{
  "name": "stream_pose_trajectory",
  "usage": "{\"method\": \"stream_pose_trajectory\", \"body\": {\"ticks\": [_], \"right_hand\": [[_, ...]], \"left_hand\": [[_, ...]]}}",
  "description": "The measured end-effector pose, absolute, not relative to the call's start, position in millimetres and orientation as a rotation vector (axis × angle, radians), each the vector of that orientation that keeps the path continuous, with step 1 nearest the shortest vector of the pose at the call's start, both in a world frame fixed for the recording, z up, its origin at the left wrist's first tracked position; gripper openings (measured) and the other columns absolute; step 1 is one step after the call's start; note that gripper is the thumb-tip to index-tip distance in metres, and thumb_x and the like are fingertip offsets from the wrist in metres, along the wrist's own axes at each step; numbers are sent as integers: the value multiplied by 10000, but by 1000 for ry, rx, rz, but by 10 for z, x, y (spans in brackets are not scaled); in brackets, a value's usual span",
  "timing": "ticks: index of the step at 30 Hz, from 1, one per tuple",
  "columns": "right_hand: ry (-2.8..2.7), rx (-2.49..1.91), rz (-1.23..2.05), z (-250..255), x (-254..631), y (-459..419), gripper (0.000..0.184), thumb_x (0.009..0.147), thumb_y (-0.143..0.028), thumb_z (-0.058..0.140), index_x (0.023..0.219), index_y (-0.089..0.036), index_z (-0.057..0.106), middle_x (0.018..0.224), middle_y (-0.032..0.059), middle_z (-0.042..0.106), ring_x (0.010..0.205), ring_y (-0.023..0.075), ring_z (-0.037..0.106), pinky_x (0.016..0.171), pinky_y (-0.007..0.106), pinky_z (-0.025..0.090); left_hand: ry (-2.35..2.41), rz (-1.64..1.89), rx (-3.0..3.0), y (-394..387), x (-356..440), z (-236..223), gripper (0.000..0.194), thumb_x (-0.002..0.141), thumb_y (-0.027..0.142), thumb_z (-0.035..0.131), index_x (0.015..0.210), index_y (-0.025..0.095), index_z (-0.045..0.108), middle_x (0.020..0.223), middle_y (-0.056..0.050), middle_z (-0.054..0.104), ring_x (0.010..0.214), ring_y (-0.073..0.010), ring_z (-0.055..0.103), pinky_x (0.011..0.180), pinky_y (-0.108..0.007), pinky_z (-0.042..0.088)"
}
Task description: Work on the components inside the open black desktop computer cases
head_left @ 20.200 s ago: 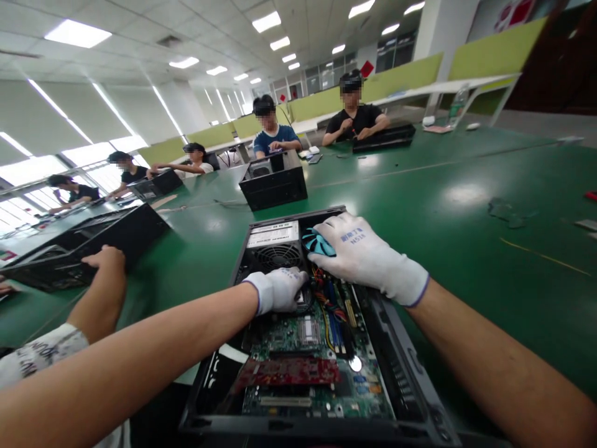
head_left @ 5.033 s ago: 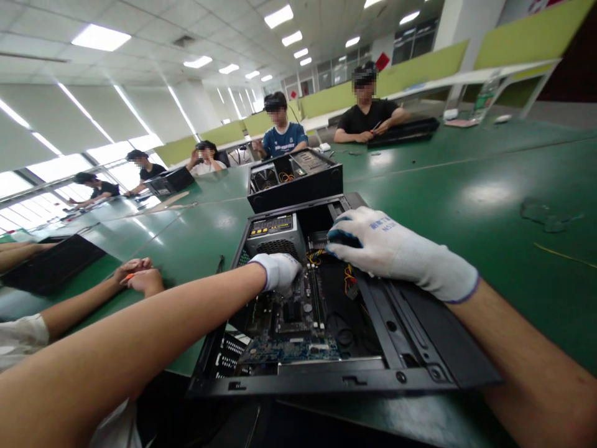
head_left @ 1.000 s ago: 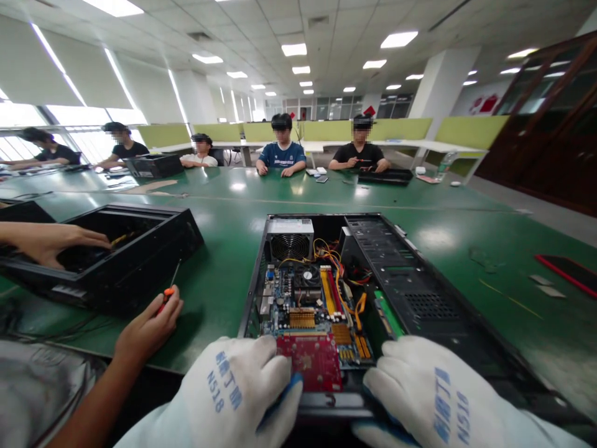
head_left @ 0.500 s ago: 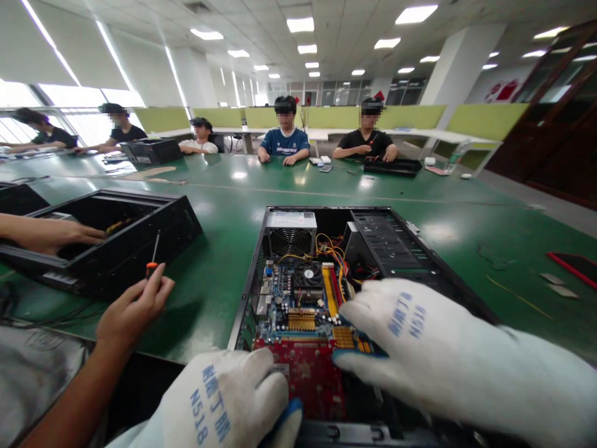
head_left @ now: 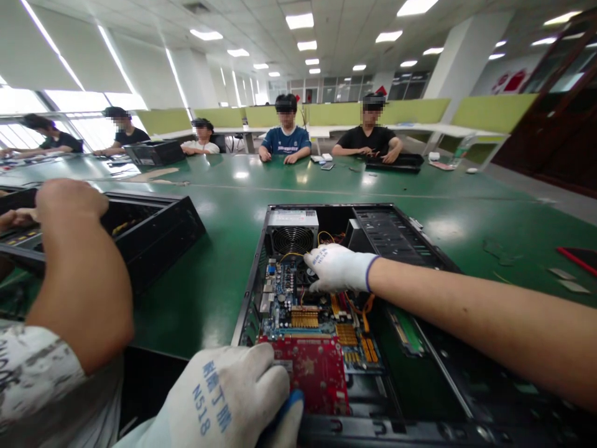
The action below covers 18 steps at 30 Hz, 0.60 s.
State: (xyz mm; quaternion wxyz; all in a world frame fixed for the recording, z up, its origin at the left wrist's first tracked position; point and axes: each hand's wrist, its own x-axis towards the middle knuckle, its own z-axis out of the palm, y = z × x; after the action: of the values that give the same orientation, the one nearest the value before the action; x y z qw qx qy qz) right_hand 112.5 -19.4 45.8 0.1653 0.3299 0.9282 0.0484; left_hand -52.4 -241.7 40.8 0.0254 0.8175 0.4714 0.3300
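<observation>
In front of me an open black computer case point(head_left: 247, 292) lies on the green table. My left hand point(head_left: 224, 392), in a white work glove, is at its near left corner. Its fingers are curled beside the red graphics card point(head_left: 312, 373), and their tips are hidden. My gloved right hand point(head_left: 342, 267) reaches over the motherboard point(head_left: 282, 314) to the CPU fan point(head_left: 304, 277). Its thumb and fingers are apart around the fan's right side; whether they touch it I cannot tell. Beyond the hand is the power supply point(head_left: 292, 231), with a yellow cable running close to the fingertips.
At left, another person's bent arm point(head_left: 84, 267) reaches over a second black case point(head_left: 163, 239). Several people sit across the table, one by a black panel point(head_left: 394, 163). Small flat pieces point(head_left: 573, 285) and a red-edged object point(head_left: 578, 260) lie at right.
My right hand has moved forward and left, from beside the memory slots to the CPU fan. My left hand has stayed in place. The neighbour's hand with the screwdriver has left its spot.
</observation>
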Motion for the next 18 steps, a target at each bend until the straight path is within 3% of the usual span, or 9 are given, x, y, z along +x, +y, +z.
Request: {"method": "stream_pose_trajectory", "body": {"ticks": [6, 12, 18], "right_hand": [[2578, 936, 186, 686, 1161, -213, 592, 690, -577, 709, 1055, -114, 748, 1048, 189, 735, 935, 325, 705, 720, 365, 521], [2556, 1039, 346, 922, 1497, -232, 580, 648, -544, 690, 1036, -119, 756, 1050, 193, 731, 933, 340, 693, 742, 396, 509], [2392, 989, 474, 895, 1622, -256, 454, 706, -464, 715, 998, -119, 770, 1018, 207, 732, 988, 357, 669, 814, 445, 485]], "left_hand": [[1637, 501, 2766, -2423, -474, 669, 247, 925, 334, 486, 703, 238, 538, 668, 32, 552, 564, -99, 595, 519, -181, 429], [1687, 436, 2775, -2454, -407, 668, 181, 883, 278, 554, 709, 234, 533, 697, 6, 596, 556, -139, 578, 486, -272, 399], [1701, 427, 2810, -2440, -439, 570, 135, 871, 311, 554, 754, 245, 551, 738, 0, 616, 573, -167, 588, 465, -316, 359]]}}
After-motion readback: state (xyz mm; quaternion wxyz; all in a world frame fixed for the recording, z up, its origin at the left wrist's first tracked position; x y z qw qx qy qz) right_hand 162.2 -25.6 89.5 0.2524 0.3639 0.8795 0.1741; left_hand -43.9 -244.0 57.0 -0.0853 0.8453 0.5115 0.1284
